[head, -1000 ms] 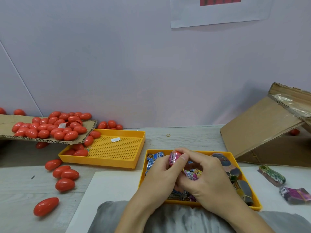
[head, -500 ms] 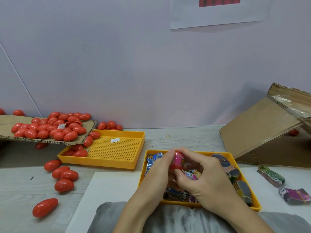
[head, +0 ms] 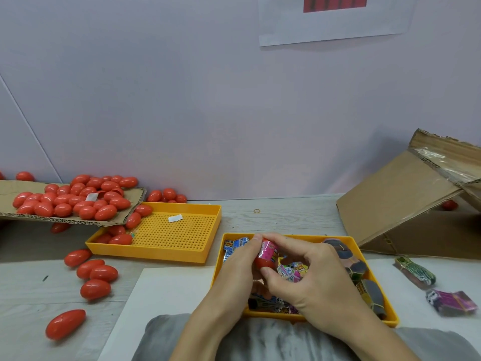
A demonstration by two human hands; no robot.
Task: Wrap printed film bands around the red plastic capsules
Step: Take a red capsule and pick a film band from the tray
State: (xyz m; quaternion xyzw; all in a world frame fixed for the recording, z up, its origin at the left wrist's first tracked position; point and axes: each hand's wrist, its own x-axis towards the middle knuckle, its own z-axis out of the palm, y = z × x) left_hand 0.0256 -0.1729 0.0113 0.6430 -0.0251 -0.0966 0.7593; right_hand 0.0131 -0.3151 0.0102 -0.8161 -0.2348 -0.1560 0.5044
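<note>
A red capsule (head: 263, 261) with a pink film band (head: 268, 252) is gripped by the left hand (head: 240, 264) and the right hand (head: 309, 280). It is held above the yellow tray (head: 374, 280).

You face a plain pale wall over a light wood-grain table.
Your wall (head: 182, 100) is pale lilac, evenly lit, with a white paper sheet (head: 335, 24) stuck near its top; your table (head: 291, 214) meets it directly below.

The red capsule (head: 266, 257) has turned more upright between both hands, its pink film band (head: 268, 252) now facing up.
</note>
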